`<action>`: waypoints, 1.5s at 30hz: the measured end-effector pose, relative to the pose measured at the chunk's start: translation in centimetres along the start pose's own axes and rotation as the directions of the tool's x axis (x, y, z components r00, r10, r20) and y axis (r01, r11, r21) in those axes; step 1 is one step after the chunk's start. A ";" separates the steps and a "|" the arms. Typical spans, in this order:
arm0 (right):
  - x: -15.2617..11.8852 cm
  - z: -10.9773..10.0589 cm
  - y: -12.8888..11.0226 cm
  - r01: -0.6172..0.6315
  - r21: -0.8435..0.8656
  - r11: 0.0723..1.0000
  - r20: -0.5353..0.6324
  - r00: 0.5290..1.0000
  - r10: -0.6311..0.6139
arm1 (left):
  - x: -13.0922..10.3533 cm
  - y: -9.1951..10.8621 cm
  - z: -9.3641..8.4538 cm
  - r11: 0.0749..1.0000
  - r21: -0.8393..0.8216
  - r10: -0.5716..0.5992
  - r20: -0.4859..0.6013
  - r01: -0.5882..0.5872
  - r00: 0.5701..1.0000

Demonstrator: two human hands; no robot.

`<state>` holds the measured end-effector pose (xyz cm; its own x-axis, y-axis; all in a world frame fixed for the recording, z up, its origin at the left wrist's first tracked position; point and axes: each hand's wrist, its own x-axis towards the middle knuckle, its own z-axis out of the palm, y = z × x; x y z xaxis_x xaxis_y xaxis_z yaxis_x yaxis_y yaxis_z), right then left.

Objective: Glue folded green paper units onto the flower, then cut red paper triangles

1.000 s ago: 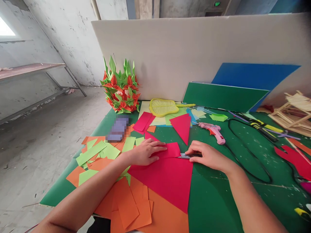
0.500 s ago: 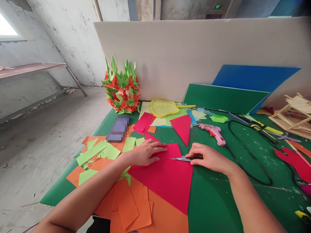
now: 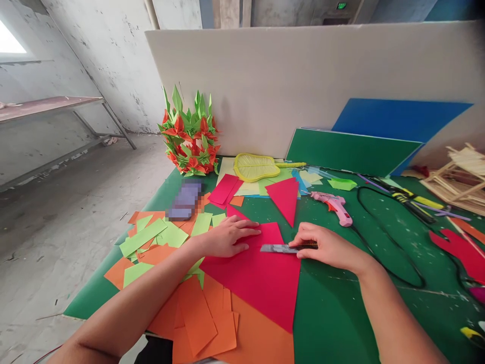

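Under my left hand point(image 3: 229, 236) lies a sheet of red paper point(image 3: 261, 283); the hand presses flat on its upper left part with fingers stretched out. In my right hand point(image 3: 312, 243) is a utility knife point(image 3: 278, 248), gripped between thumb and fingers at the paper's right edge. Its blade points left over the red paper, toward my left fingertips. Whether the blade touches the paper I cannot tell. Just beyond my hands, red paper triangles point(image 3: 284, 198) rest on the green table point(image 3: 333, 313).
Orange sheets point(image 3: 261, 333) and green paper strips point(image 3: 144, 237) are strewn on the left. A pink glue gun point(image 3: 335, 205) with a black cord lies to the right. Behind are a yellow fly swatter-like paddle point(image 3: 255, 167), a folded-paper flower piece point(image 3: 191, 136) and a blurred phone-like object point(image 3: 184, 200).
The knife blade has turned so its flat side shows more, and its tip has shifted slightly left. My left hand stays in place on the red paper.
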<state>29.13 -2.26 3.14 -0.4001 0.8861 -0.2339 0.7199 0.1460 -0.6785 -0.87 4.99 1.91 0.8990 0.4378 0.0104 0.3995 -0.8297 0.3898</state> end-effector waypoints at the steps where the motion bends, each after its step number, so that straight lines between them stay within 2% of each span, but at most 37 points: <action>1: 0.0 -0.1 0.1 -0.009 -0.003 1.000 -0.008 1.000 0.009 | 0.0 0.0 0.0 1.000 -0.001 0.000 0.002 0.000 1.000; 5: -0.3 -0.7 1.0 -0.024 0.008 1.000 -0.017 1.000 0.024 | -0.1 -0.1 0.1 1.000 -0.020 -0.007 0.005 0.007 1.000; 10: -0.5 -1.4 2.5 -0.035 -0.005 0.999 -0.220 0.975 0.033 | -0.1 -0.2 0.3 0.998 -0.031 -0.059 -0.038 0.058 0.998; 13: -0.2 -1.2 3.0 -0.093 -0.091 0.992 -0.271 0.960 0.065 | -0.2 -0.1 0.4 0.996 -0.041 -0.081 -0.059 0.079 0.995; 20: 0.0 -0.6 2.7 -0.092 -0.129 0.987 -0.191 0.979 0.066 | -0.2 0.2 0.3 0.991 -0.079 -0.112 -0.060 0.107 0.992; 25: -0.1 -0.7 3.1 -0.129 -0.154 0.980 -0.258 0.962 0.087 | -0.2 0.5 0.1 0.991 -0.087 -0.107 -0.069 0.101 0.992; 27: 0.0 -0.6 3.1 -0.128 -0.154 0.980 -0.243 0.966 0.089 | -0.2 0.7 0.0 0.993 -0.086 -0.088 -0.084 0.081 0.993; 36: 0.3 0.1 0.5 -0.007 -0.059 0.998 -0.119 0.993 0.000 | -0.3 0.0 0.2 0.996 -0.025 -0.083 -0.074 0.081 0.994; 45: 0.8 0.9 -0.3 0.068 -0.051 0.996 -0.066 0.995 -0.072 | -0.4 -0.1 0.1 0.999 -0.001 -0.053 -0.061 0.053 0.997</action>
<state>28.06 -1.97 2.53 -0.4122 0.9006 -0.1377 0.7191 0.2287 -0.6562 -1.28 4.86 1.81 0.8641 0.5012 0.0461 0.4460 -0.8050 0.3912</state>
